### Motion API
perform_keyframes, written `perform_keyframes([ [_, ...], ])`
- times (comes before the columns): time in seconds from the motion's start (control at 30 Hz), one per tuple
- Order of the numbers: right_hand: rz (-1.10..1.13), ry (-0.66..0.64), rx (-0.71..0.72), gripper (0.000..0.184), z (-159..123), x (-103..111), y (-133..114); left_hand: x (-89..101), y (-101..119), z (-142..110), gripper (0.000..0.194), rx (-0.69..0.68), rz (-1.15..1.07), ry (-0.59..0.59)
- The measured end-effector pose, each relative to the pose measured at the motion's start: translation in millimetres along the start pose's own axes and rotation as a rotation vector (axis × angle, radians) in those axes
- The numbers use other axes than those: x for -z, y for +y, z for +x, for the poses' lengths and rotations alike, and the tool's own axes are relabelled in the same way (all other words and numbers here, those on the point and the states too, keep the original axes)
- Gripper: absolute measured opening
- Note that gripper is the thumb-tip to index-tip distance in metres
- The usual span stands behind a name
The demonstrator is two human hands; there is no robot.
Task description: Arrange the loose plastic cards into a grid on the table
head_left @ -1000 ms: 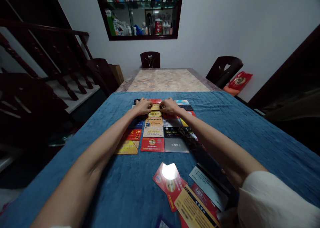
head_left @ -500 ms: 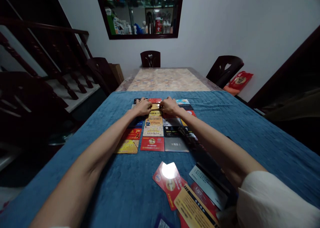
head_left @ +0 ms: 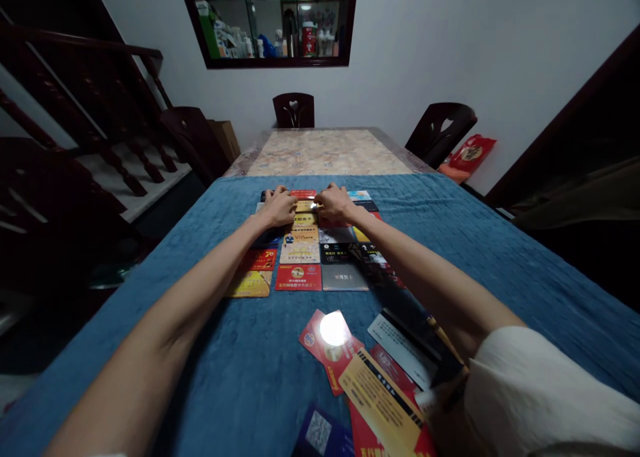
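Observation:
Rows of plastic cards lie close together on the blue cloth (head_left: 225, 350). At the far end of the middle column is a gold card (head_left: 306, 206), just below a red card (head_left: 303, 194). My left hand (head_left: 279, 207) has its bent fingers on the gold card's left edge, and my right hand (head_left: 334, 202) pinches at its right edge. Each hand covers parts of the neighbouring cards. Nearer to me in that column are a yellow card (head_left: 305, 219), an orange VIP card (head_left: 301, 235) and a red card with a round gold emblem (head_left: 299, 278).
A loose pile lies near my right elbow, with a gold striped card (head_left: 383, 397), a white card (head_left: 400, 350) and a dark blue card (head_left: 323, 433). Beyond the cloth is the patterned tabletop (head_left: 325, 151). Chairs (head_left: 294, 110) stand around the table.
The view has tilted and shifted slightly, so everything sits a little higher and further left. Both hands stay at the gold card's edges, with little movement against the cards.

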State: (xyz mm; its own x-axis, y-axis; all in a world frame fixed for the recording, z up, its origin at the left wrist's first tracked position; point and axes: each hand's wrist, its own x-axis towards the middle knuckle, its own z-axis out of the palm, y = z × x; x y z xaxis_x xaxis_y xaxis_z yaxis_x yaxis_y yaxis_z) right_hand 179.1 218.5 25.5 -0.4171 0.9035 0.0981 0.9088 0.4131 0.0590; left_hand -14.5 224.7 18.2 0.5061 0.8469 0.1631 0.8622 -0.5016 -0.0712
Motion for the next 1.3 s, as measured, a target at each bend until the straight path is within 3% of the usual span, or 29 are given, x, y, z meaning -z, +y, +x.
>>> perform_keyframes([
  [0.17, 0.017, 0.034, 0.023, 0.039, -16, 5, 5, -1.0, 7, -11, 0.030, -0.047, -0.005, 0.135],
  [0.37, 0.018, 0.100, 0.055, 0.026, -47, 12, 6, 4.8, 27, -31, 0.024, -0.141, -0.055, 0.213],
  [0.57, 0.029, 0.148, 0.056, 0.027, -88, 21, 10, 15.2, 49, -54, 0.015, -0.229, -0.147, 0.268],
  [0.8, 0.070, 0.194, 0.091, 0.027, -144, 22, 10, 21.8, 87, -87, 0.019, -0.294, -0.267, 0.302],
  [1.13, 0.158, 0.221, 0.191, 0.017, -222, 11, 15, 33.2, 157, -133, 0.021, -0.521, -0.436, 0.101],
  [1.3, 0.242, 0.276, 0.249, 0.018, -250, 6, 20, 33.4, 178, -144, 0.025, -0.650, -0.475, -0.045],
])
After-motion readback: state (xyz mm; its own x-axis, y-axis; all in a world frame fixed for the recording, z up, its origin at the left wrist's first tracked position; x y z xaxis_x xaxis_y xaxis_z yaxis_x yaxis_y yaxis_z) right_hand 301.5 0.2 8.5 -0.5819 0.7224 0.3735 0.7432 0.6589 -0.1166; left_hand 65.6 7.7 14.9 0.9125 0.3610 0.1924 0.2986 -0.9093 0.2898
